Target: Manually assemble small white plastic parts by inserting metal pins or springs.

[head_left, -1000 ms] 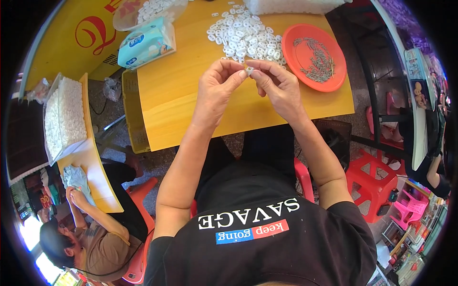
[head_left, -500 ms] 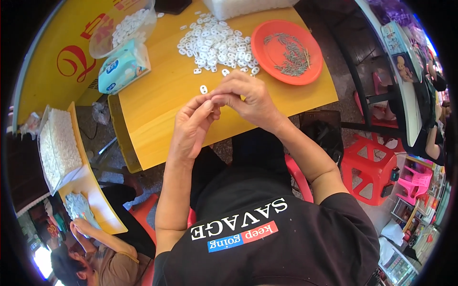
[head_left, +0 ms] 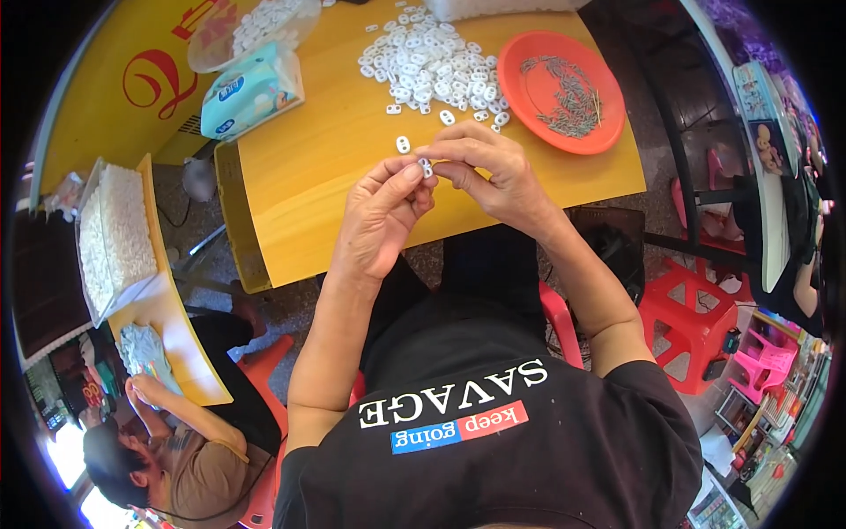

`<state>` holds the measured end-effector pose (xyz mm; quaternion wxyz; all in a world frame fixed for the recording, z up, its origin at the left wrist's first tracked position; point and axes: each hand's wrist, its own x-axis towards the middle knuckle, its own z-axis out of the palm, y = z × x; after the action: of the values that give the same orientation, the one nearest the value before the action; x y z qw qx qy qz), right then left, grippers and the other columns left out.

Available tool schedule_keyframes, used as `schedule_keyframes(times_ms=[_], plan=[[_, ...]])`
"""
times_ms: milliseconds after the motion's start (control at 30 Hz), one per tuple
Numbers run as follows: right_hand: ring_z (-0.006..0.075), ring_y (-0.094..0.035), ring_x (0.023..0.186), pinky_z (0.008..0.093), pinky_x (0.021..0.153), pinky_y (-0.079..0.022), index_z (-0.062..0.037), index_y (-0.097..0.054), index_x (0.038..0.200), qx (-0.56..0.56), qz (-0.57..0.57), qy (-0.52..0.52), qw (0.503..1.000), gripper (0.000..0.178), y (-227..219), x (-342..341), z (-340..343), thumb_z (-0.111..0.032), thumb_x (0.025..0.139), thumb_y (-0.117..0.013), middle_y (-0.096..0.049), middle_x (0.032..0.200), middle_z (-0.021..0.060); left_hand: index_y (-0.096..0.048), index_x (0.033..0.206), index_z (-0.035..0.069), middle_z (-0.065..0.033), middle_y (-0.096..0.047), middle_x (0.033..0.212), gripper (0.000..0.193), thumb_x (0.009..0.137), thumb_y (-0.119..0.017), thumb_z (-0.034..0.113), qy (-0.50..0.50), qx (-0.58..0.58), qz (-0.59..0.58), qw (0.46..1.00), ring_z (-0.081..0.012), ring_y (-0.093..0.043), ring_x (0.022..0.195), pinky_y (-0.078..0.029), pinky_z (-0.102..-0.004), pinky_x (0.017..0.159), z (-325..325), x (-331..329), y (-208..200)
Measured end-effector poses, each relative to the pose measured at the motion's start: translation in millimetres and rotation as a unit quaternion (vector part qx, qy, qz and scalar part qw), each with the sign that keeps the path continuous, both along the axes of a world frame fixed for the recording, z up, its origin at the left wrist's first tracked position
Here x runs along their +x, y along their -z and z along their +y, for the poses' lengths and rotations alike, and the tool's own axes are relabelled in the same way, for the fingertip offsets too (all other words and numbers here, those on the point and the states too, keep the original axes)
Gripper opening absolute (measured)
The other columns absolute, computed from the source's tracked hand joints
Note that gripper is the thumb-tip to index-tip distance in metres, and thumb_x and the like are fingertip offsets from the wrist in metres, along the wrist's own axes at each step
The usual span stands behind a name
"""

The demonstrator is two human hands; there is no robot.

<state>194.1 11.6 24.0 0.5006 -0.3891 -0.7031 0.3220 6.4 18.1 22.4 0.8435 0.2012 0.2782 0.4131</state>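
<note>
Over the near part of the yellow table, both hands meet at a small white oval two-hole piece (head_left: 426, 168). My left hand (head_left: 385, 207) pinches it between thumb and fingers, with the remaining fingers curled. My right hand (head_left: 498, 172) reaches in from the right, its index fingertip and thumb closed at the piece's upper right side. Whether a thin pin is also between the fingertips is too small to tell. Just beyond them lies a single white piece (head_left: 403, 145). A heap of such white pieces (head_left: 427, 62) spreads farther back, beside a red plate (head_left: 520, 106) holding many small grey metal pins (head_left: 573, 110).
A teal tissue pack (head_left: 251, 93) and a see-through bowl of white pieces (head_left: 273, 26) stand at the table's left. On a side table is a bin of white pieces (head_left: 115, 238), where another person (head_left: 189, 458) sits working. Red stools (head_left: 687, 309) stand to the right.
The view has shifted, so the table sits farther right and higher. My fingers have parted slightly, and the white piece between them now shows.
</note>
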Motion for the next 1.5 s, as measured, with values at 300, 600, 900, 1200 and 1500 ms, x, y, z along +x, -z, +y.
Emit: schedule_keyframes(times_ms=[300, 600, 900, 1200, 1500], plan=[[0.0187, -0.063, 0.081, 0.0290, 0.066, -0.051, 0.0000, -0.066, 0.094, -0.001, -0.006, -0.010, 1.000, 0.014, -6.7, 2.3, -3.0, 0.003, 0.081, -0.070, -0.064, 0.093, 0.0084, -0.061, 0.106, 0.003, -0.0088, -0.066, 0.092, 0.014, 0.092, -0.064, 0.008, 0.000, -0.036, -0.009, 0.999, -0.0131, -0.061, 0.080, -0.050, -0.0265, 0.075, -8.4, -2.2, -2.5], [0.0193, -0.060, 0.071, 0.0303, 0.060, -0.047, 0.0021, -0.065, 0.089, -0.053, -0.068, 0.019, 0.996, 0.008, -9.7, 14.7, -8.2, -0.004, 0.085, -0.069, -0.063, 0.080, 0.0092, -0.064, 0.108, 0.001, -0.0026, -0.067, 0.097, 0.016, 0.094, -0.064, 0.007, -0.080, 0.212, 0.271, 0.935, -0.0064, -0.058, 0.085, -0.047, -0.0213, 0.079, -24.9, 14.7, 2.1], [0.0173, -0.059, 0.070, 0.0292, 0.062, -0.046, 0.0019, -0.066, 0.090, -0.126, -0.076, 0.008, 0.989, 0.011, -8.0, 22.4, -11.9, -0.008, 0.086, -0.070, -0.062, 0.078, 0.0096, -0.061, 0.106, 0.002, -0.0026, -0.065, 0.096, 0.012, 0.095, -0.061, 0.006, -0.120, 0.232, 0.262, 0.929, -0.0071, -0.059, 0.083, -0.048, -0.0214, 0.078, -25.8, 19.2, 21.0], [0.0289, -0.065, 0.078, 0.0376, 0.069, -0.052, -0.0081, -0.070, 0.093, -0.009, -0.284, 0.276, 0.918, 0.010, -9.5, 130.8, 35.9, -0.014, 0.086, -0.067, -0.066, 0.087, 0.0108, -0.060, 0.106, 0.002, -0.0042, -0.066, 0.097, 0.012, 0.095, -0.061, 0.007, -0.105, 0.233, 0.262, 0.931, -0.0088, -0.060, 0.083, -0.049, -0.0226, 0.078, -21.8, 13.6, 29.2], [0.0296, -0.065, 0.084, 0.0386, 0.076, -0.050, -0.0073, -0.070, 0.099, -0.044, -0.392, 0.291, 0.872, 0.016, -4.8, 147.7, 51.0, -0.019, 0.089, -0.064, -0.066, 0.092, 0.0104, -0.059, 0.106, 0.003, -0.0049, -0.064, 0.097, 0.011, 0.095, -0.060, 0.005, -0.095, 0.247, 0.233, 0.936, -0.0104, -0.060, 0.084, -0.050, -0.0248, 0.080, -21.1, 9.0, 31.9]])
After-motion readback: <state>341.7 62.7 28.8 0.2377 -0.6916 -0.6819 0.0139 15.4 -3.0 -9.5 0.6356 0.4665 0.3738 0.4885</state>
